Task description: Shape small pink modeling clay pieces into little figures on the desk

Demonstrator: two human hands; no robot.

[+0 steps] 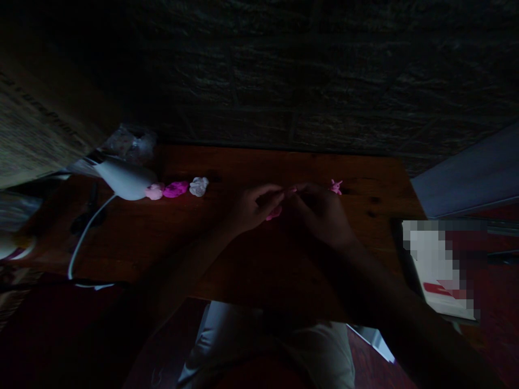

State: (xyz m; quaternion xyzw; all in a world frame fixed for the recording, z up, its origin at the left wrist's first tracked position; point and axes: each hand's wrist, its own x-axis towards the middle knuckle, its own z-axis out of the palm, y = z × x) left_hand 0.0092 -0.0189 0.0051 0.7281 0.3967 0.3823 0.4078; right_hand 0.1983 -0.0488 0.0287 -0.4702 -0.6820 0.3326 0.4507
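Observation:
My left hand (254,206) and my right hand (321,212) meet over the middle of the wooden table (243,265), fingers pinched. A small bit of pink modelling clay (292,189) shows between their fingertips; its shape is too dark to make out. Just below my left fingers is a larger pink clay lump (274,214), partly hidden by the hand. To the right of my right hand stands a small pink clay figure (335,187) with several thin points. Left of my hands lie a white lump (199,186), a magenta lump (175,189) and a pale pink lump (154,190) in a row.
A white device (126,178) with a pale cable (83,237) stands at the left, with clear plastic wrapping (132,143) behind it. A cardboard box (44,119) juts in at upper left. The dark wall (263,75) borders the table's back. A pixelated item (438,270) lies at right.

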